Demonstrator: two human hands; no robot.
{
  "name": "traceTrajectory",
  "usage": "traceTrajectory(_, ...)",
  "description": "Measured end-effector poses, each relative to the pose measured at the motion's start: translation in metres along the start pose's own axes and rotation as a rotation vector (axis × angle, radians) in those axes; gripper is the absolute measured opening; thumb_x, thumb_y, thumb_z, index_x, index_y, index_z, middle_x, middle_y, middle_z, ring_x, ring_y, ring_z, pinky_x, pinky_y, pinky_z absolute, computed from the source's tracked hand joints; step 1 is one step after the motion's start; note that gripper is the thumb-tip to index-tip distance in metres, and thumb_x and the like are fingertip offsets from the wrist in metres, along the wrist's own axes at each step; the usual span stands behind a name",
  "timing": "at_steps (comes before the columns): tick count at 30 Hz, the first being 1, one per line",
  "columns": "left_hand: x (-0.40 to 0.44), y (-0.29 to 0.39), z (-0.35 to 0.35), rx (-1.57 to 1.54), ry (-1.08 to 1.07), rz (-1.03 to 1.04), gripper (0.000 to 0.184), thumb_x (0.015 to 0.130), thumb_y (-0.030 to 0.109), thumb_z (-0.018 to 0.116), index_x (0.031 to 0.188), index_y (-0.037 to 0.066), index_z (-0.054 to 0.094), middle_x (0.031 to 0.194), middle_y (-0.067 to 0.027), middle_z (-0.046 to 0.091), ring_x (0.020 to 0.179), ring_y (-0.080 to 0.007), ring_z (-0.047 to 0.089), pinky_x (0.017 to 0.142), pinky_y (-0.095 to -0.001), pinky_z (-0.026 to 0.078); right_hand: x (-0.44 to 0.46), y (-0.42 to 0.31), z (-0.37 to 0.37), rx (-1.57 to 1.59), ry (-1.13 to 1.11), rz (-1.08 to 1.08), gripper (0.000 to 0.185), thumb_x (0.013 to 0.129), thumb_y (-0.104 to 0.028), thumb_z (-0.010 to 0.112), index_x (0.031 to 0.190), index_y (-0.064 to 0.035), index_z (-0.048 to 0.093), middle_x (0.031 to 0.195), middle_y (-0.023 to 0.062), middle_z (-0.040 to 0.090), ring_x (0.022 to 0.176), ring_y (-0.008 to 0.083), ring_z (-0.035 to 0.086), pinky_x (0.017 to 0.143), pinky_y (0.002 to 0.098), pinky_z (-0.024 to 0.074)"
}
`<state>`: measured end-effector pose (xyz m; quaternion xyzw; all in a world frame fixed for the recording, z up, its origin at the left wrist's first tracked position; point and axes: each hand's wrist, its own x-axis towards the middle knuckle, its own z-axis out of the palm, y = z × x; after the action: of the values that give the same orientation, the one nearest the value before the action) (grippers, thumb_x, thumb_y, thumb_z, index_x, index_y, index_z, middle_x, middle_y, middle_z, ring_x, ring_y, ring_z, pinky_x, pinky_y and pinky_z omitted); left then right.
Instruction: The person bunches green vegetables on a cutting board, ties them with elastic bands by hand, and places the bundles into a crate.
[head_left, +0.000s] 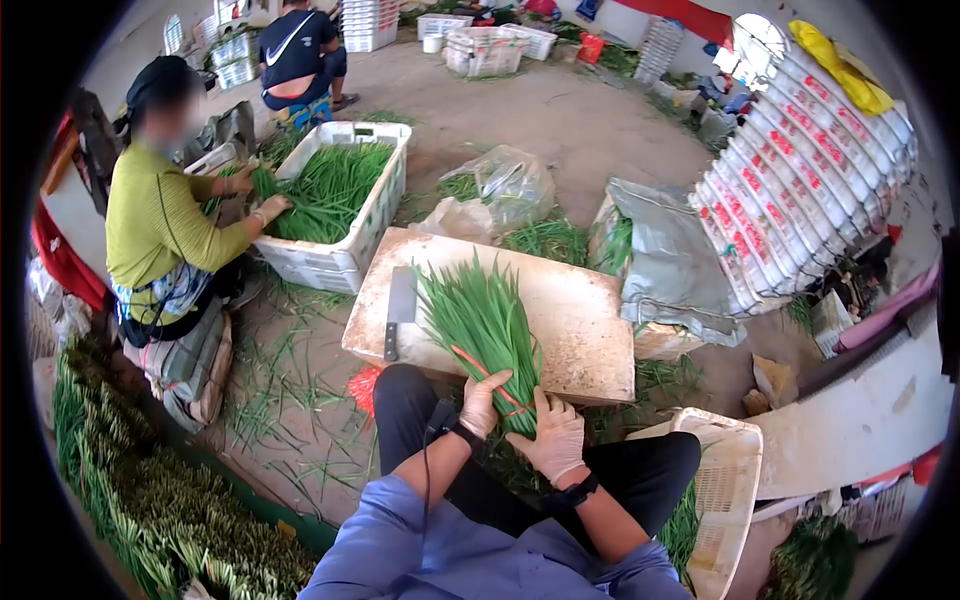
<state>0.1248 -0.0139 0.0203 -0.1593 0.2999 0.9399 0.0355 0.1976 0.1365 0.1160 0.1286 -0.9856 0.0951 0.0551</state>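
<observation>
A: Head view, green bundle (487, 318)?
B: Leaves on desk (592, 335), base past near edge; fingers of left hand (482, 404) and right hand (556, 438) grip its sides.
A: Handling?
B: Probably light, soft, bruisable; hold the firmer base.
A: Axis?
B: Lengthwise away from wearer, tips forward, slightly left.

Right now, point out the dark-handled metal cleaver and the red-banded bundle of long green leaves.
Dark-handled metal cleaver (402, 296): head view, on the blade.
Red-banded bundle of long green leaves (481, 318): head view, on the spread leaves.
</observation>
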Motion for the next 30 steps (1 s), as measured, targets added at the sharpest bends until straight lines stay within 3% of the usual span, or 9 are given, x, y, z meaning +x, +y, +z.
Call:
traceTrajectory(2, 0.005, 0.000, -0.012, 0.027, -0.072, -0.030, 0.043, 0.092, 0.001, 0.074, 0.134, -0.003, 0.064, 0.122, -0.0136, 0.074, 0.107, -0.0308, 0.073, 0.095, -0.0481, 0.061, 0.008, 0.013, -0.008, 0.179, 0.086, -0.023, 0.084, 0.083, -0.046, 0.085, 0.148, -0.0030, 0.054, 0.124, 0.0213, 0.069, 0.112, 0.0411, 0.066, 0.093, 0.0507, 0.0532)
traceTrajectory(4, 0.001, 0.006, -0.012, 0.065, -0.138, -0.047, 0.045, 0.091, -0.001, 0.074, 0.135, -0.003, 0.064, 0.124, -0.0133, 0.074, 0.108, -0.0306, 0.073, 0.096, -0.0467, 0.060, 0.024, 0.019, -0.031, 0.294, 0.257, -0.109, 0.049, 0.092, -0.026, 0.079, 0.134, -0.0023, 0.066, 0.111, 0.0194, 0.076, 0.099, 0.0395, 0.074, 0.087, 0.0472, 0.0598)
traceTrajectory(6, -0.006, 0.011, -0.010, 0.109, -0.175, -0.024, 0.046, 0.090, -0.001, 0.074, 0.135, -0.003, 0.064, 0.124, -0.0129, 0.074, 0.108, -0.0304, 0.073, 0.097, -0.0460, 0.060, 0.043, 0.026, -0.035, 0.555, 0.215, 0.037, 0.034, 0.094, -0.018, 0.074, 0.124, -0.0035, 0.071, 0.107, 0.0190, 0.078, 0.094, 0.0373, 0.076, 0.083, 0.0459, 0.0608)
traceTrajectory(8, -0.011, 0.013, -0.012, 0.110, -0.222, -0.047, 0.049, 0.089, -0.004, 0.075, 0.136, -0.002, 0.063, 0.125, -0.0123, 0.074, 0.109, -0.0294, 0.073, 0.098, -0.0449, 0.059, 0.065, 0.021, -0.050, 0.684, 0.351, -0.071, 0.029, 0.095, -0.013, 0.072, 0.122, -0.0030, 0.072, 0.101, 0.0183, 0.078, 0.089, 0.0343, 0.077, 0.080, 0.0428, 0.0615)
traceTrajectory(14, -0.019, 0.014, -0.018, 0.193, -0.336, -0.041, 0.050, 0.087, -0.005, 0.077, 0.136, -0.002, 0.064, 0.125, -0.0112, 0.075, 0.109, -0.0270, 0.073, 0.098, -0.0426, 0.058, 0.100, 0.004, -0.070, 0.461, 0.200, 0.128, 0.033, 0.090, -0.029, 0.078, 0.111, -0.0033, 0.071, 0.094, 0.0182, 0.077, 0.085, 0.0355, 0.075, 0.081, 0.0453, 0.0596)
traceTrajectory(20, -0.035, 0.031, -0.012, 0.268, -0.398, -0.036, 0.043, 0.085, -0.004, 0.081, 0.126, -0.005, 0.070, 0.114, -0.0127, 0.079, 0.098, -0.0236, 0.076, 0.093, -0.0382, 0.060, 0.103, 0.007, -0.068, 0.241, 0.154, 0.062, 0.026, 0.093, -0.031, 0.074, 0.093, -0.0057, 0.072, 0.090, 0.0207, 0.075, 0.088, 0.0422, 0.073, 0.080, 0.0508, 0.0572)
traceTrajectory(25, -0.028, 0.036, -0.020, 0.309, -0.464, -0.081, 0.054, 0.083, -0.002, 0.079, 0.135, -0.002, 0.065, 0.122, -0.0114, 0.076, 0.109, -0.0267, 0.073, 0.101, -0.0403, 0.057, 0.107, 0.032, -0.111, -0.108, -0.157, -0.113, 0.034, 0.097, -0.044, 0.067, 0.099, -0.0112, 0.075, 0.092, 0.0192, 0.076, 0.090, 0.0405, 0.074, 0.082, 0.0531, 0.0575)
traceTrajectory(28, -0.025, 0.038, -0.021, 0.300, -0.500, -0.112, 0.056, 0.081, -0.003, 0.079, 0.136, -0.002, 0.065, 0.123, -0.0119, 0.076, 0.109, -0.0276, 0.073, 0.102, -0.0406, 0.056, 0.104, 0.056, -0.134, -0.198, -0.125, -0.318, 0.031, 0.096, -0.041, 0.070, 0.093, -0.0105, 0.073, 0.084, 0.0191, 0.073, 0.083, 0.0435, 0.072, 0.076, 0.0546, 0.0558)
traceTrajectory(30, -0.025, 0.039, -0.023, 0.294, -0.526, -0.123, 0.058, 0.080, -0.004, 0.078, 0.137, -0.003, 0.065, 0.123, -0.0121, 0.075, 0.110, -0.0278, 0.073, 0.102, -0.0407, 0.056, 0.107, 0.075, -0.149, -0.368, -0.161, -0.207, 0.027, 0.095, -0.036, 0.069, 0.099, -0.0105, 0.073, 0.090, 0.0209, 0.075, 0.089, 0.0440, 0.073, 0.079, 0.0550, 0.0566)
